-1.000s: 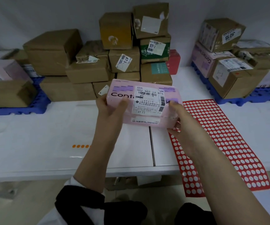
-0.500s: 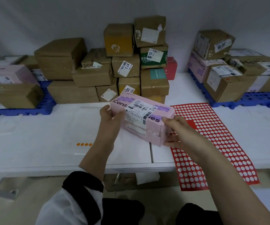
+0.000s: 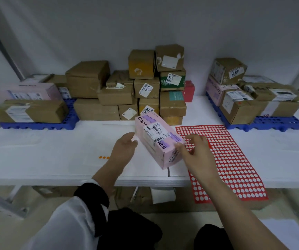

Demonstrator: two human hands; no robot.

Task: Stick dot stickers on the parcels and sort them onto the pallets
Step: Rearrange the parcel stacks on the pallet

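Note:
A pink parcel (image 3: 156, 141) with a white shipping label sits slantwise, low over the white table (image 3: 55, 156), between my two hands. My left hand (image 3: 124, 149) holds its left side with curled fingers. At the box's near right corner, my right hand (image 3: 194, 153) pinches it with thumb and fingers. The red sticker sheet (image 3: 224, 159), full of white dots, lies right of the box, partly under my right hand and hanging over the table's front edge. A short row of orange dot stickers (image 3: 103, 157) lies on the table left of my left wrist.
A blue pallet (image 3: 37, 125) at the left carries a pink and several brown boxes. Another blue pallet (image 3: 274, 123) at the right holds more parcels. A pile of brown boxes (image 3: 119, 94) stands at the back middle against the wall. More boxes lie under the table.
Both hands have turned the pink parcel from facing me to a diagonal and lowered it toward the table. The camera has tilted up and pulled back.

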